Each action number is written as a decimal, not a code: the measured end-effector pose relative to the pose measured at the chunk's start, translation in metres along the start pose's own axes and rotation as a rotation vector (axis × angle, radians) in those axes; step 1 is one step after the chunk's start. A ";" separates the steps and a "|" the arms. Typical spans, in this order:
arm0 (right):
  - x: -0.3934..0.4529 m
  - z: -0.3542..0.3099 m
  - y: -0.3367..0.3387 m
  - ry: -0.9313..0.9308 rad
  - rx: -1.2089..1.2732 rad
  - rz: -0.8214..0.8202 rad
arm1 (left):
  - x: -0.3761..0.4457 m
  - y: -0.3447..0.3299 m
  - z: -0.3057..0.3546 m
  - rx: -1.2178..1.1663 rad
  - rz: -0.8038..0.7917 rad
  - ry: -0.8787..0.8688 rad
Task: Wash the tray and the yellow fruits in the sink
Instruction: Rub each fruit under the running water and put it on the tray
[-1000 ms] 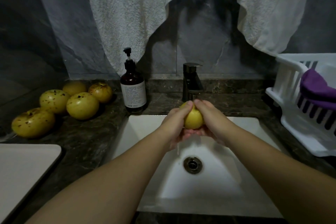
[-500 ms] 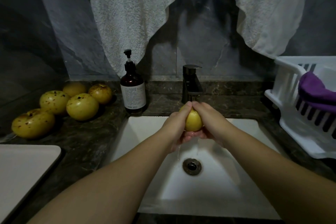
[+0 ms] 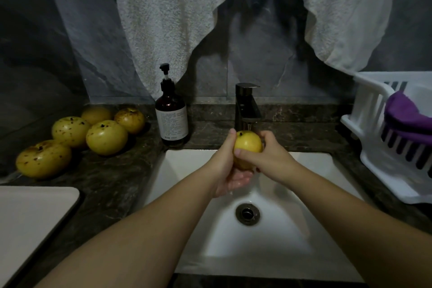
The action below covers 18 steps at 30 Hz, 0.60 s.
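Note:
A yellow fruit (image 3: 248, 143) sits between both my hands over the white sink (image 3: 275, 236), right under the dark tap (image 3: 246, 106), whose thin stream of water falls onto it. My left hand (image 3: 225, 166) cups it from the left and below. My right hand (image 3: 266, 155) grips it from the right, thumb across its front. Several more spotted yellow fruits (image 3: 106, 137) lie on the dark counter at the left. A pale tray (image 3: 28, 220) lies at the lower left edge.
A brown pump bottle (image 3: 171, 117) stands left of the tap. A white dish rack (image 3: 378, 138) holding a purple cloth (image 3: 404, 116) stands on the right. White towels (image 3: 163, 18) hang on the back wall. The drain (image 3: 247, 213) lies in the middle of the basin.
My right thumb has moved down across the front of the fruit, which has turned so more of its top shows. Both hands stay under the tap.

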State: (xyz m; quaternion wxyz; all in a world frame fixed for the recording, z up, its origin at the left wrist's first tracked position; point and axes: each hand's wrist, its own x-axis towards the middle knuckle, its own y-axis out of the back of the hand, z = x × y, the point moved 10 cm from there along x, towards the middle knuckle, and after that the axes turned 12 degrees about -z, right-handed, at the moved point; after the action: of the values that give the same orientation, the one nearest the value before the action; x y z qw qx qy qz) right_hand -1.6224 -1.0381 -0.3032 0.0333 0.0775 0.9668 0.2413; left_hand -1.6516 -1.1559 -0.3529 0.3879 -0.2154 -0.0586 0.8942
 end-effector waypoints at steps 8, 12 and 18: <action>0.000 -0.001 0.003 0.006 -0.064 0.002 | -0.002 -0.005 0.003 -0.070 -0.032 -0.019; -0.001 0.012 -0.001 -0.045 0.063 -0.085 | -0.001 0.007 0.014 0.075 0.057 -0.121; -0.002 0.021 -0.007 -0.033 0.703 -0.160 | -0.005 0.008 0.026 0.126 0.093 -0.238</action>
State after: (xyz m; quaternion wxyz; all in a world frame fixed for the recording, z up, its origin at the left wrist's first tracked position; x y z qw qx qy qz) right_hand -1.6188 -1.0352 -0.3246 0.0390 0.0121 0.9930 -0.1108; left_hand -1.6652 -1.1634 -0.3300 0.3493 -0.0853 -0.0380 0.9323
